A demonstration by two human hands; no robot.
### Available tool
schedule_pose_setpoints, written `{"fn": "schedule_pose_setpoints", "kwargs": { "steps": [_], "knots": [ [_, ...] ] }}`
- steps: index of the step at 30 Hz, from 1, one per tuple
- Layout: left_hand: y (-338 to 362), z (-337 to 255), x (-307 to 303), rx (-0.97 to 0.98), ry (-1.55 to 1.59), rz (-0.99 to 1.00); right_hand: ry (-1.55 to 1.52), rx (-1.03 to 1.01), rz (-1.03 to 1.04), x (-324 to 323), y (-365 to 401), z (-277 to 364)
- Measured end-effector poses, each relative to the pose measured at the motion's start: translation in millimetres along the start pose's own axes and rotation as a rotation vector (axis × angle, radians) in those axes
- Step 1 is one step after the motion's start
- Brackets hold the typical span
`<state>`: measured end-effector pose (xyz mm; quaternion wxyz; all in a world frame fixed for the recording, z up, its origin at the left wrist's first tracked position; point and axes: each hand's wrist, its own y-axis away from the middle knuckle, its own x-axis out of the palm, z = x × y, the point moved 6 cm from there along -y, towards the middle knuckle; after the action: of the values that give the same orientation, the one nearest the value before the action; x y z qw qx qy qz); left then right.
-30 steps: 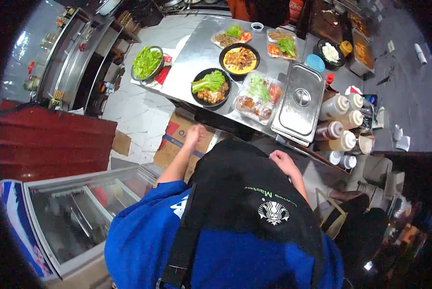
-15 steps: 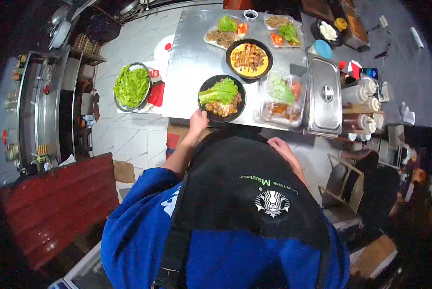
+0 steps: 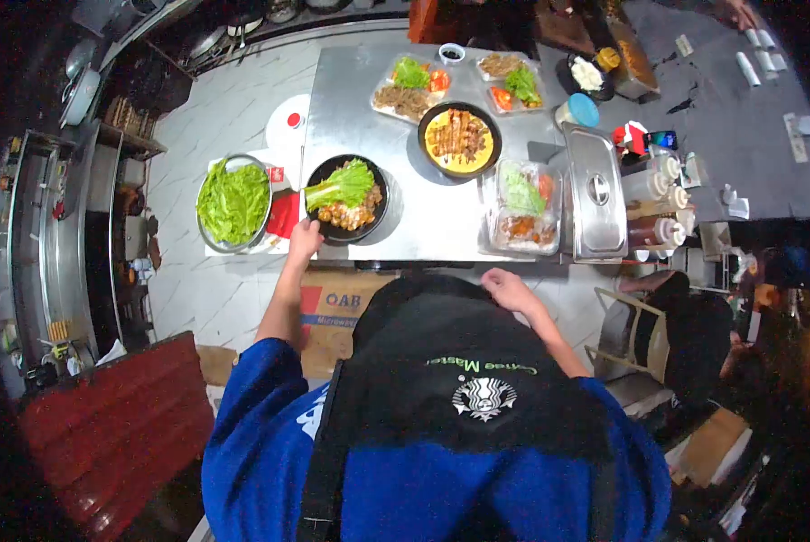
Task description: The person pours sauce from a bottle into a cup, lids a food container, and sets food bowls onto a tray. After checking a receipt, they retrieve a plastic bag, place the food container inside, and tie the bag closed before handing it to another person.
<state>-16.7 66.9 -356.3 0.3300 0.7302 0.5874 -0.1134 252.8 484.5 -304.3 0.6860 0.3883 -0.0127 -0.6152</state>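
Note:
My left hand [image 3: 306,238] grips the near-left rim of a black bowl [image 3: 322,173] at the left part of the steel table's front. Inside the bowl, a lettuce leaf [image 3: 346,185] lies over browned, sauced meat [image 3: 347,217]. In front of the apron, just short of the table edge, my right hand [image 3: 506,289] is loosely curled with nothing visible in it. A second black bowl [image 3: 498,155] farther back holds yellow food topped with sauced strips. Beyond my right hand stands a clear plastic container [image 3: 554,230] with lettuce, tomato and meat.
A bowl of lettuce leaves [image 3: 233,203] stands left of the steel table [image 3: 423,230]. Other filled clear trays [image 3: 411,88] and a small sauce cup [image 3: 452,53] are at the back. A lidded steel pan [image 3: 598,212] and sauce bottles [image 3: 662,200] line the right.
My left hand has slid the bowl with lettuce and meat leftward along the table, away from the yellow-food bowl. My right hand has stayed near the table edge, its fingers more curled.

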Motion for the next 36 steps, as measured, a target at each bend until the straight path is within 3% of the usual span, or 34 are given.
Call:
{"fn": "schedule_pose_setpoints", "kwargs": {
  "steps": [4,6,8,10,11,14,16,17,18,20,22,24,26,28,30,32,34,36],
  "knots": [
    [4.0,9.5,9.0,-0.109,0.264,-0.039,0.245,-0.145,-0.173,-63.2,-32.5,122.5],
    [9.7,11.9,9.2,-0.117,0.373,-0.087,0.332,-0.028,-0.115,-99.6,-58.8,178.3],
    [16.3,9.3,13.2,-0.120,0.473,-0.138,0.479,0.120,-0.122,-106.0,-121.6,167.3],
    [23.2,5.0,20.5,-0.196,0.714,-0.261,0.405,0.092,0.134,-81.3,-144.3,176.4],
    [38.6,15.9,21.1,-0.258,0.833,-0.339,0.424,-0.023,0.163,-67.7,-144.4,185.0],
    [83.4,44.1,28.2,-0.196,0.863,-0.270,0.397,-0.217,0.386,-28.0,-108.4,221.2],
    [157.6,47.5,46.9,0.019,0.753,-0.421,0.338,-0.182,0.283,-37.4,-105.2,223.2],
    [176.2,86.0,58.9,-0.091,0.553,-0.336,0.316,-0.142,0.078,-53.1,-129.5,205.4],
    [199.1,121.0,72.6,-0.060,0.428,-0.387,0.287,-0.091,-0.115,-63.5,-146.8,180.1],
    [281.6,110.1,97.7,-0.347,0.569,-0.255,0.160,-0.036,-0.400,-94.3,-144.8,155.5],
    [325.6,126.5,120.3,-0.494,0.578,-0.225,0.243,-0.238,-0.201,-82.4,-109.0,175.8],
    [366.1,168.1,149.9,-0.620,0.554,-0.133,0.118,-0.424,0.153,-12.8,-78.0,186.8],
    [359.8,203.7,178.1,-0.580,0.434,-0.060,-0.009,-0.708,0.383,72.5,-31.0,156.9],
    [346.6,208.6,208.7,-0.564,0.389,-0.082,0.187,-0.496,0.799,117.4,28.5,101.8],
    [322.5,221.4,239.2,-0.413,-0.284,0.038,0.317,-0.376,1.002,182.6,21.5,-19.0],
    [312.5,211.5,280.1,-0.456,-0.202,-0.008,0.436,-0.627,0.868,217.3,-12.7,-145.9],
    [289.6,207.5,320.7,-0.329,-0.189,0.230,0.389,-0.306,0.568,232.7,-65.7,-310.1],
    [278.0,233.9,374.8,-0.153,-0.144,0.166,0.333,0.095,0.537,215.8,-96.4,-322.1]
  ]
}}
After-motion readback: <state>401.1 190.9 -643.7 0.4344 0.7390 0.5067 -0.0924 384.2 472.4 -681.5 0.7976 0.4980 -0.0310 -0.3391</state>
